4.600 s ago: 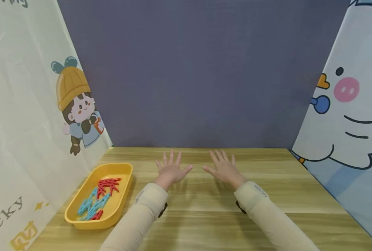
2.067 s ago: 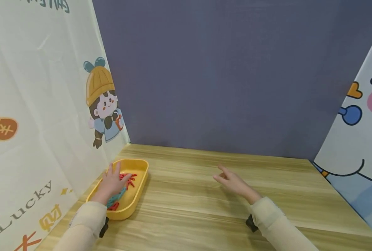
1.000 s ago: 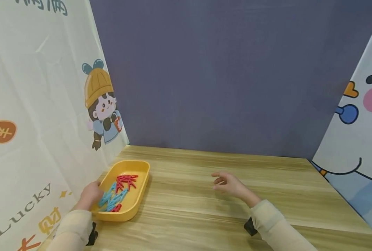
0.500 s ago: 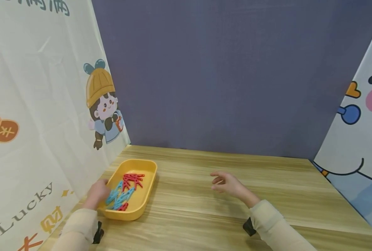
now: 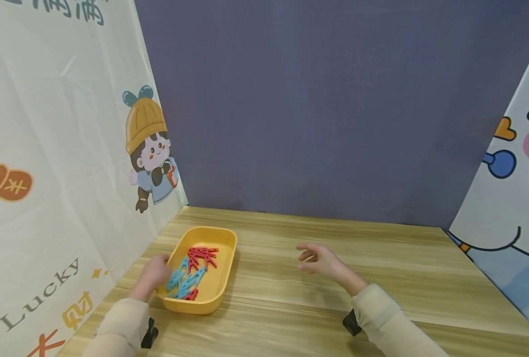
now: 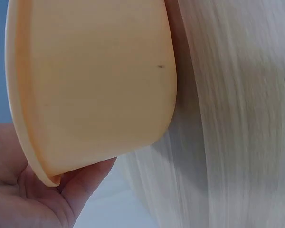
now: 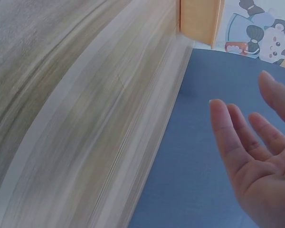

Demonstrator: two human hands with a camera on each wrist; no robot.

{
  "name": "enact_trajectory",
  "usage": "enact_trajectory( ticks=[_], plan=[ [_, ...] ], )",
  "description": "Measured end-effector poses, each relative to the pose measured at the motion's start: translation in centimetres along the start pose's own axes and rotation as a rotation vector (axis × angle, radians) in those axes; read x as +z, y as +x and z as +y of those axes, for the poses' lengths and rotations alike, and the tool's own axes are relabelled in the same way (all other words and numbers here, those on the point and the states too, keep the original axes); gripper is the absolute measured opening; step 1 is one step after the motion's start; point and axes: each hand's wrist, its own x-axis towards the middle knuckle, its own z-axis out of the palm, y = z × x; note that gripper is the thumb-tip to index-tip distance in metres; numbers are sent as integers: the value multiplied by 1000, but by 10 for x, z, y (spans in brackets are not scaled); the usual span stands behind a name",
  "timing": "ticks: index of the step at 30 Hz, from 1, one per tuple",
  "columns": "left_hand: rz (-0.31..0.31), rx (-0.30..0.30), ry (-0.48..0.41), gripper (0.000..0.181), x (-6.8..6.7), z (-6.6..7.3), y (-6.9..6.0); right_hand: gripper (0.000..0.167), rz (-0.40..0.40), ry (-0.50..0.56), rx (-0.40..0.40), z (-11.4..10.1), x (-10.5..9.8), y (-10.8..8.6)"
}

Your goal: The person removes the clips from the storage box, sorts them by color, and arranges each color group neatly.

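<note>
My left hand (image 5: 155, 271) grips the left side of a yellow plastic tray (image 5: 221, 277). In the left wrist view the tray's outer wall (image 6: 99, 80) fills much of the picture, with the thumb and fingers on either side of its rim. Whether its base touches the table is not plain. Inside lie several red clothespins (image 5: 203, 252) towards the back, several light blue clothespins (image 5: 190, 282) nearer me, and a bit more red at the near end. To the right of the tray, my right hand (image 5: 328, 264) hovers with loosely bent fingers, holding nothing.
The wood-grain table (image 5: 282, 302) lies beneath both hands. A dark blue-grey panel (image 5: 309, 114) stands along its back edge. A white printed sheet (image 5: 68, 163) borders the left, and another printed sheet (image 5: 505, 208) the right.
My left hand went from mid-table to the tray, took hold of its left side, and has moved it rightward with the clothespins inside. The right hand's fingers have bent from spread, staying near mid-table.
</note>
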Motion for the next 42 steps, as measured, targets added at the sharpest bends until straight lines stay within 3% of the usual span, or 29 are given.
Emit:
enact_trajectory(
  ticks=[14,29,42],
  plan=[
    [-20,18,-62,35,17,14,-1,54,-5,-2,-7,-7,4,1],
    [15,127,-54,29,32,25,-2,53,-7,8,-17,-12,13,4],
    [-35,121,-127,35,47,42,-3,52,-6,1,-16,-13,17,8]
  ],
)
